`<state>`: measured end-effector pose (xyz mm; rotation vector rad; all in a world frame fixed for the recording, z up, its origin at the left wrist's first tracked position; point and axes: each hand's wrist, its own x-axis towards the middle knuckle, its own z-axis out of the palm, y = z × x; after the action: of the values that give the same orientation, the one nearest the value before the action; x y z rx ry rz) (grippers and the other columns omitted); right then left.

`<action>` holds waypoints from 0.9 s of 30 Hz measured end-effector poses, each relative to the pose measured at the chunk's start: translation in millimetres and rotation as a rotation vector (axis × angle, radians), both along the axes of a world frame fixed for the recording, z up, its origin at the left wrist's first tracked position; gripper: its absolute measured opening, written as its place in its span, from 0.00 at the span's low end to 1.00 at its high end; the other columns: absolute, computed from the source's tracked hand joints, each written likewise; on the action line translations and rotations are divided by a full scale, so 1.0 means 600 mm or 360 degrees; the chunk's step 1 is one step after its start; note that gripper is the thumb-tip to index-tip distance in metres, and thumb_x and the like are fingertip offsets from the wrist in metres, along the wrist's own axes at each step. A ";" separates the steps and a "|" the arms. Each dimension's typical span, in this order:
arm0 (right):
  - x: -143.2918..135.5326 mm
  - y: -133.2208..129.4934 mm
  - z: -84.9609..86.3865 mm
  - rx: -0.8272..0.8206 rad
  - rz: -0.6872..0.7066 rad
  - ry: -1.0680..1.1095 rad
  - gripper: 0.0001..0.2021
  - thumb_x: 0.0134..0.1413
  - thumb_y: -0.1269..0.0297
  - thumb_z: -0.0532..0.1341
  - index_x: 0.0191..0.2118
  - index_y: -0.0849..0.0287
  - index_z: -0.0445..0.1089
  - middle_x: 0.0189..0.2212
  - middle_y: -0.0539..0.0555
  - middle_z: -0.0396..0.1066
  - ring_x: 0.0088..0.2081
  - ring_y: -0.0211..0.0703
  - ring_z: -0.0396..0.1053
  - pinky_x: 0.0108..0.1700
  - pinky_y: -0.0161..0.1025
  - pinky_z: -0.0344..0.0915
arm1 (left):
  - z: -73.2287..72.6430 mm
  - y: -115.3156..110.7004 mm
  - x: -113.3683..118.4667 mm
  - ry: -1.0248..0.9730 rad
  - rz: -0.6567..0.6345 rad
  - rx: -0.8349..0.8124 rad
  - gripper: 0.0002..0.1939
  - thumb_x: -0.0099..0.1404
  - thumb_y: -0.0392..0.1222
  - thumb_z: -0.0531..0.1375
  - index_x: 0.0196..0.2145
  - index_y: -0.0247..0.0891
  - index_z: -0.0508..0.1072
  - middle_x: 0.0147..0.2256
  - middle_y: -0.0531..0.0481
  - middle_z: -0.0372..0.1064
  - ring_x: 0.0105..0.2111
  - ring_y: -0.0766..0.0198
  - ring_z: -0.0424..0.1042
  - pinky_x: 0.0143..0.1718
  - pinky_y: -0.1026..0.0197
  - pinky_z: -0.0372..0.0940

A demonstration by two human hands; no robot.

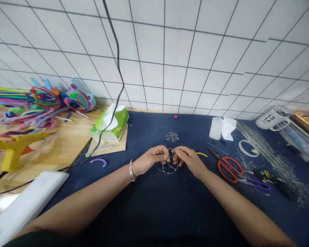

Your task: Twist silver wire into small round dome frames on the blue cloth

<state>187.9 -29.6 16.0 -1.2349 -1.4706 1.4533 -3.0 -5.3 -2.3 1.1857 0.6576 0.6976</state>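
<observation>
Over the dark blue mat [154, 212], my left hand [154, 158] and my right hand [189, 158] meet fingertip to fingertip. Both pinch a thin wire frame [169, 172], whose loops hang out below the fingers. A silver bangle [131, 170] circles my left wrist. Just beyond the hands rests a small domed wire piece [172, 137] with tiny coloured dots. To the right of my right hand lies a yellow curved strip [202, 154]. A purple curved strip [99, 161] is on the mat at the left. My fingers hide where the wires join.
At right lie orange-handled scissors [228, 166], purple-handled scissors [257, 182], pliers [266, 176], a wire bundle [270, 151] and a white mug [271, 119]. At left are a tissue pack [113, 125], a yellow glue gun [14, 151], a white device [31, 202] and a hanging black cable [118, 65].
</observation>
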 end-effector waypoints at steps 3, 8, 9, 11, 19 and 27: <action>-0.002 0.000 -0.004 -0.0056 -0.0015 0.0009 0.17 0.52 0.51 0.53 0.36 0.61 0.67 0.24 0.50 0.68 0.25 0.36 0.67 0.23 0.31 0.60 | 0.001 -0.003 0.001 0.0028 0.0019 0.0020 0.07 0.57 0.40 0.58 0.32 0.32 0.65 0.28 0.50 0.65 0.28 0.70 0.63 0.31 0.64 0.58; -0.002 0.008 -0.006 -0.0179 0.0042 0.0094 0.21 0.54 0.49 0.50 0.36 0.63 0.67 0.24 0.53 0.68 0.24 0.36 0.67 0.22 0.29 0.60 | 0.000 -0.003 -0.002 0.0049 0.0159 -0.0088 0.09 0.57 0.42 0.58 0.32 0.34 0.64 0.32 0.49 0.67 0.29 0.69 0.66 0.30 0.65 0.60; -0.002 0.011 -0.006 -0.0187 0.0053 0.0110 0.21 0.54 0.49 0.49 0.36 0.63 0.67 0.26 0.54 0.69 0.25 0.36 0.68 0.22 0.29 0.61 | 0.000 -0.002 -0.004 0.0034 0.0181 -0.0128 0.09 0.58 0.43 0.58 0.32 0.34 0.64 0.33 0.48 0.67 0.30 0.68 0.67 0.30 0.65 0.61; -0.002 0.018 -0.007 -0.0179 0.0085 0.0119 0.19 0.54 0.51 0.50 0.37 0.63 0.68 0.28 0.55 0.69 0.26 0.36 0.68 0.22 0.29 0.61 | 0.001 -0.002 -0.009 -0.0013 0.0208 -0.0193 0.09 0.58 0.43 0.57 0.32 0.34 0.63 0.36 0.46 0.68 0.32 0.66 0.69 0.30 0.65 0.62; -0.016 0.041 -0.017 -0.0399 0.0418 0.0064 0.12 0.49 0.64 0.56 0.41 0.60 0.67 0.27 0.52 0.69 0.25 0.36 0.69 0.19 0.28 0.62 | 0.001 -0.025 -0.036 -0.0036 0.0333 -0.0268 0.09 0.60 0.42 0.56 0.33 0.34 0.62 0.37 0.45 0.69 0.33 0.65 0.70 0.31 0.64 0.62; -0.022 0.051 -0.017 -0.0612 0.0774 0.0005 0.10 0.47 0.67 0.55 0.37 0.59 0.67 0.23 0.49 0.67 0.22 0.35 0.68 0.16 0.26 0.59 | -0.003 -0.051 -0.034 0.0038 0.0472 -0.0077 0.08 0.61 0.42 0.55 0.33 0.33 0.62 0.36 0.44 0.69 0.30 0.67 0.68 0.29 0.65 0.61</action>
<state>174.5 1.1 6.1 -1.1307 -1.6110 2.1393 -23.5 -35.7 -4.2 1.0634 0.8766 0.9114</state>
